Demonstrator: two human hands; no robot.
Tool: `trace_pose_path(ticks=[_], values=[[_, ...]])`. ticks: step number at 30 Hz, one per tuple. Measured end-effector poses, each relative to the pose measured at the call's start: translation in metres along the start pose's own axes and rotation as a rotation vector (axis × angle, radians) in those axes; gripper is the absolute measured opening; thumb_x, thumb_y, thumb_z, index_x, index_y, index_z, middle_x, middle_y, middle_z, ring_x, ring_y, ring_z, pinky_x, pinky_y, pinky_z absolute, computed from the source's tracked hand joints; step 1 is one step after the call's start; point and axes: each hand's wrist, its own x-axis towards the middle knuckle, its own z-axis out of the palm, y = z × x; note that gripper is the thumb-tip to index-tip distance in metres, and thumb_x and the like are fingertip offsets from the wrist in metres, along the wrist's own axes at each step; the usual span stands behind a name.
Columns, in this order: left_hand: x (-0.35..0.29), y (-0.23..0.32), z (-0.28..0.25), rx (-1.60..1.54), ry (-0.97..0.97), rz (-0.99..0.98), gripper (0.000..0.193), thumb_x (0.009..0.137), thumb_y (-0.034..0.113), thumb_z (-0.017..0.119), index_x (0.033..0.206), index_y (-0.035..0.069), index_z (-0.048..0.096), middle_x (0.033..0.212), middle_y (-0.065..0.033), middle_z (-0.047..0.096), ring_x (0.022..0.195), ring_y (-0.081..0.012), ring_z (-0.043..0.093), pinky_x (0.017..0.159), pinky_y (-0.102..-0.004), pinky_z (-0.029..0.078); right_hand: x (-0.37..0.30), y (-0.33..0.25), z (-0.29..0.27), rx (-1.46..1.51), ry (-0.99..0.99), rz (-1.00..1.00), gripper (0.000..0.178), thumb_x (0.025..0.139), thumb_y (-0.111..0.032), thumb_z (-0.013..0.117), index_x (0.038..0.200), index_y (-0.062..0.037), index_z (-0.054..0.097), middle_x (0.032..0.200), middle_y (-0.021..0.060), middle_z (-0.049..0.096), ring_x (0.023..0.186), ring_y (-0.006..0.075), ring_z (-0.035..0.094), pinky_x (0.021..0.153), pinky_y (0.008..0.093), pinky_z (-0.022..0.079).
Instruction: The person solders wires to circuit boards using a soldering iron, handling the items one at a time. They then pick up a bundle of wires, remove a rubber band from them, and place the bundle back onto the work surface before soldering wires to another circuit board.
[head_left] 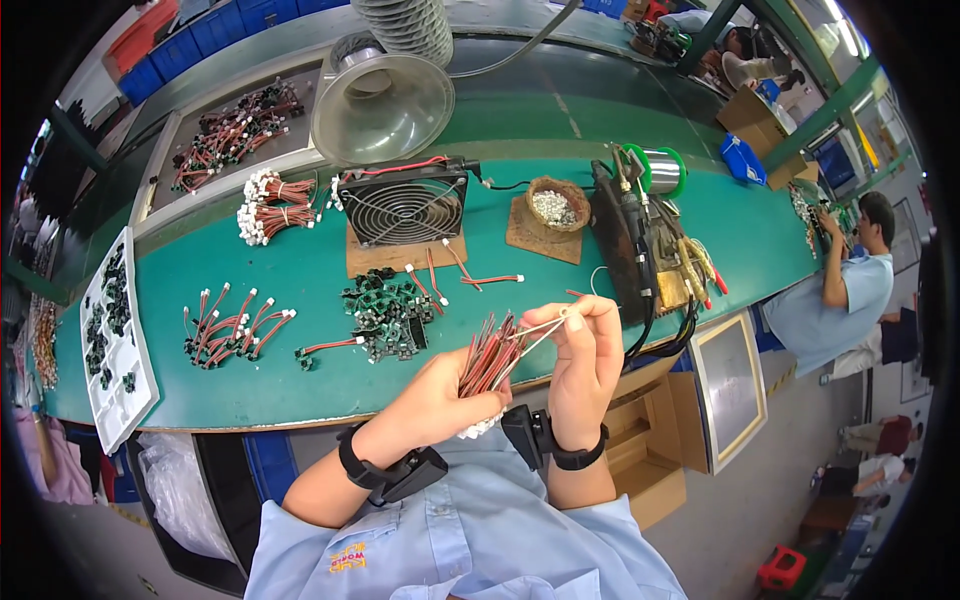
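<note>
My left hand (432, 398) is closed round a bundle of red and white wires (490, 356). White connectors show below that fist, and the wire ends point up and away. To its right, my right hand (588, 352) pinches a pale rubber band (541, 327) between thumb and fingertips. The band is stretched from the bundle's upper part to those fingertips. Just beyond both hands lies a pile of small green circuit boards (388, 315). A few loose wires with white connectors (490, 280) lie on the green bench behind the bundle.
Behind the pile stands a black fan (405, 208), with a fume funnel (382, 108) above. A bowl (556, 206), a solder spool (660, 171) and soldering tools (680, 265) stand to the right. Soldered wires (235, 330), tied bundles (275, 208) and a white tray (128, 385) lie left.
</note>
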Motion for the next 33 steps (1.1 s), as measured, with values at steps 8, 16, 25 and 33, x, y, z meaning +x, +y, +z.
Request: trace_pose_path(ticks=[8, 16, 25, 33], values=[[0.003, 0.005, -0.005, 0.323, -0.113, -0.171, 0.021, 0.072, 0.006, 0.061, 0.091, -0.001, 0.057, 0.074, -0.0015, 0.058, 0.068, -0.0060, 0.054, 0.061, -0.0237, 0.044, 0.009, 0.001, -0.020, 0.002, -0.036, 0.166, 0.009, 0.096, -0.015, 0.038, 0.092, -0.0064, 0.040, 0.076, 0.0118, 0.058, 0.066, 0.0149, 0.057, 0.063, 0.0256, 0.046], [0.016, 0.003, -0.004, 0.864, 0.014, 0.179, 0.031, 0.070, 0.009, 0.062, 0.098, -0.002, 0.058, 0.072, -0.0042, 0.059, 0.067, -0.0111, 0.058, 0.058, -0.0285, 0.045, 0.012, -0.012, -0.023, 0.126, -0.070, 0.265, 0.008, 0.095, -0.014, 0.039, 0.094, -0.0066, 0.041, 0.080, 0.0130, 0.059, 0.059, 0.0129, 0.054, 0.059, 0.0249, 0.045], [0.011, 0.017, -0.013, -0.146, -0.447, -0.298, 0.043, 0.070, 0.009, 0.064, 0.108, -0.007, 0.051, 0.074, -0.0055, 0.059, 0.072, -0.0139, 0.059, 0.062, -0.0267, 0.043, 0.028, -0.043, -0.058, 0.516, -0.439, 0.640, 0.022, 0.085, -0.004, 0.048, 0.107, -0.0059, 0.046, 0.091, 0.0080, 0.051, 0.050, 0.0045, 0.036, 0.051, 0.0200, 0.038], [0.000, 0.015, -0.016, -0.300, -0.566, -0.345, 0.060, 0.066, 0.006, 0.066, 0.119, -0.011, 0.042, 0.074, -0.0070, 0.057, 0.071, -0.0158, 0.058, 0.064, -0.0251, 0.042, 0.039, -0.035, -0.077, 0.841, -0.123, 0.555, 0.031, 0.081, 0.004, 0.051, 0.109, -0.0084, 0.046, 0.091, 0.0029, 0.047, 0.051, 0.0051, 0.030, 0.048, 0.0197, 0.029]])
